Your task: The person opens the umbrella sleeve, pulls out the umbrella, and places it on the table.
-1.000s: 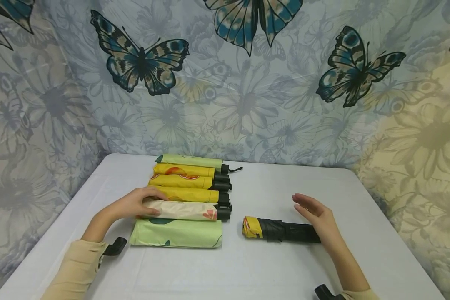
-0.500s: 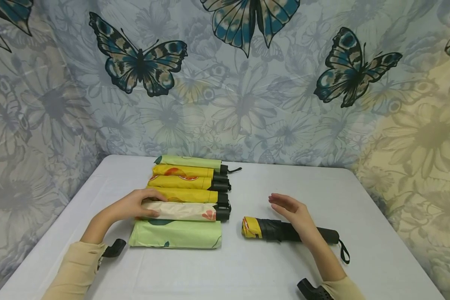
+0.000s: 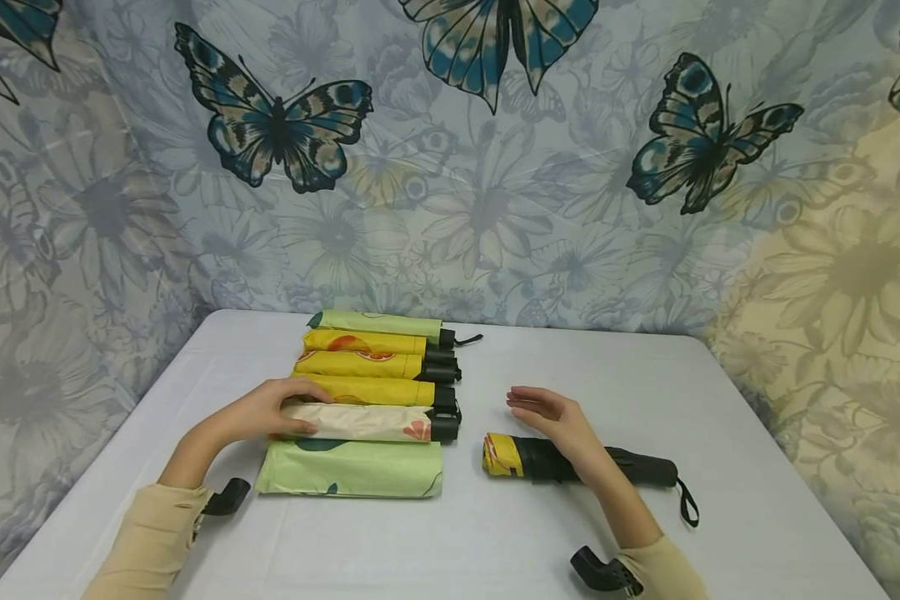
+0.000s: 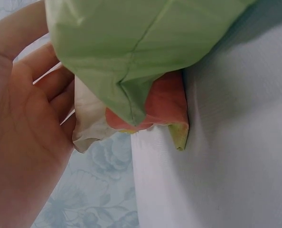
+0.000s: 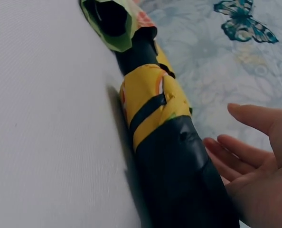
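While gripping the cream umbrella [image 3: 378,422] at its left end between the thumb and fingers of the left hand [image 3: 281,407], seems to steady it within the row on the counter [image 3: 495,533]. Has three yellow umbrellas [image 3: 356,364] and a green umbrella [image 3: 382,322] lined up behind it, black ends all rightward, perhaps for neatness, with a light-green sleeve [image 3: 352,469] just in front. Holds the right hand [image 3: 551,417] relaxed and empty near the black-and-yellow umbrella [image 3: 543,460], laid apart to the right, probably for handling room.
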A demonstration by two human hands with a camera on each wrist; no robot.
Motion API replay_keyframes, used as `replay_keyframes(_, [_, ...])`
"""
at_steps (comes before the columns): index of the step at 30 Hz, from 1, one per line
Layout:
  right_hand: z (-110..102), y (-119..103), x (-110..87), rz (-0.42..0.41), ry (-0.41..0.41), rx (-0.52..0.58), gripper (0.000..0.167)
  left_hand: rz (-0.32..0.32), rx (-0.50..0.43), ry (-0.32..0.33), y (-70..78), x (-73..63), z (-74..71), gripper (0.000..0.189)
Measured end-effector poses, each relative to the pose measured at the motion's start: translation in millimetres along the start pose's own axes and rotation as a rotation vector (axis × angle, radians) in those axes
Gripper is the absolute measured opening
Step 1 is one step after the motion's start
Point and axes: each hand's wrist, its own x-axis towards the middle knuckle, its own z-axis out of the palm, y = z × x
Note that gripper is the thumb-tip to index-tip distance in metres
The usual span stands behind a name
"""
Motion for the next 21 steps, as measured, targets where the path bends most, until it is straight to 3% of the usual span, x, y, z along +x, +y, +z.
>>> replay_keyframes(21, [28.9, -13.1, 16.1, 0.022, -0.098, -0.012, 0.05, -0.017, -0.012, -0.011, 1.1, 0.9, -0.7, 0.044])
